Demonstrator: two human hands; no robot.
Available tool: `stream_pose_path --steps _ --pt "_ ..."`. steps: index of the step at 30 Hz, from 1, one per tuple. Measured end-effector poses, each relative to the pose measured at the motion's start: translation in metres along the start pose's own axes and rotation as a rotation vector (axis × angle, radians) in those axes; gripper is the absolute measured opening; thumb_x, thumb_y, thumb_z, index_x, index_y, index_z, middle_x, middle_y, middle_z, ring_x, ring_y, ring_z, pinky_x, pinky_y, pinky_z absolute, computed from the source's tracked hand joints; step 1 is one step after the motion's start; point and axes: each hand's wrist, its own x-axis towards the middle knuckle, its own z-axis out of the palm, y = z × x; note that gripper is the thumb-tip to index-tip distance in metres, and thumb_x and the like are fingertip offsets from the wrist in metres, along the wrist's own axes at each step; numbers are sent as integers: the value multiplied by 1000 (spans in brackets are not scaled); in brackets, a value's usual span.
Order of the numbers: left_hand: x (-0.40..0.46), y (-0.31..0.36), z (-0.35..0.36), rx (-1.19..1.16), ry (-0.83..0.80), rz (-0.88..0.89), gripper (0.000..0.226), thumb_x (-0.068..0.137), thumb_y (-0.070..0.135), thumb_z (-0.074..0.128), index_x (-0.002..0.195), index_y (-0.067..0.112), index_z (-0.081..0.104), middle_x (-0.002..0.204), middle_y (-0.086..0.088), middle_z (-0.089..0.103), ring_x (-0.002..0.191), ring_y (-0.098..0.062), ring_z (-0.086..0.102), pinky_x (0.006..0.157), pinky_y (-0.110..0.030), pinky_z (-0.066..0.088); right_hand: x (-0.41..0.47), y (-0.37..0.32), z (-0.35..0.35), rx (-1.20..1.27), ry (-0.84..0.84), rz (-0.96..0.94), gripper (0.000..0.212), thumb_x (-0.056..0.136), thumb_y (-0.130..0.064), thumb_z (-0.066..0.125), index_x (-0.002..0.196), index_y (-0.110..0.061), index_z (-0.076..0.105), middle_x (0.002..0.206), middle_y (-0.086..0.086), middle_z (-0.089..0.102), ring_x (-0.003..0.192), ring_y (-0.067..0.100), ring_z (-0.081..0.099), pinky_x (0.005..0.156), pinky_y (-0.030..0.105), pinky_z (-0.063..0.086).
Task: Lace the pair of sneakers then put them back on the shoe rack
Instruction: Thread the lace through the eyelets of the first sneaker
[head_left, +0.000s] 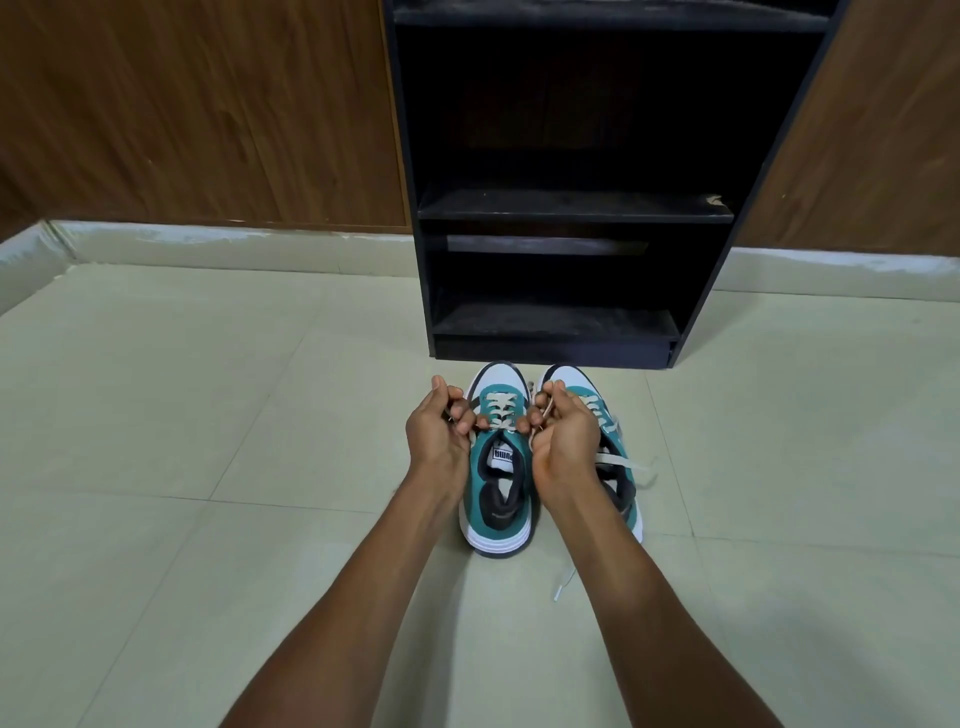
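Sneakers on floor tiles before shoe rack (574, 208). Left sneaker (498, 467) light, laces soft, slippery: left hand (439, 431), right hand (563, 434) pinch lace ends at top eyelets. Right sneaker (613, 447) loose-laced.

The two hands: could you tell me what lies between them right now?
In the head view, the laced front of the left sneaker lies between the left hand and the right hand, each pinching an end of its lace.
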Motion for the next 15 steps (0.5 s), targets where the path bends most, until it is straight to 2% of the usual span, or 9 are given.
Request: stream_pose_path --steps 5,15 --pt "7 4 0 22 60 -1 40 107 29 46 72 9 50 47 3 33 38 -9 30 43 -25 39 11 3 -2 -103 111 -37 26 105 -9 49 80 -10 56 65 0 44 45 8 32 39 22 29" --pt "15 6 -5 146 109 -11 40 106 29 48 72 7 52 44 3 33 37 -9 28 43 -25 41 17 2 -5 -215 197 -66 25 104 -6 47 81 -9 55 62 1 39 40 7 28 35 20 26"
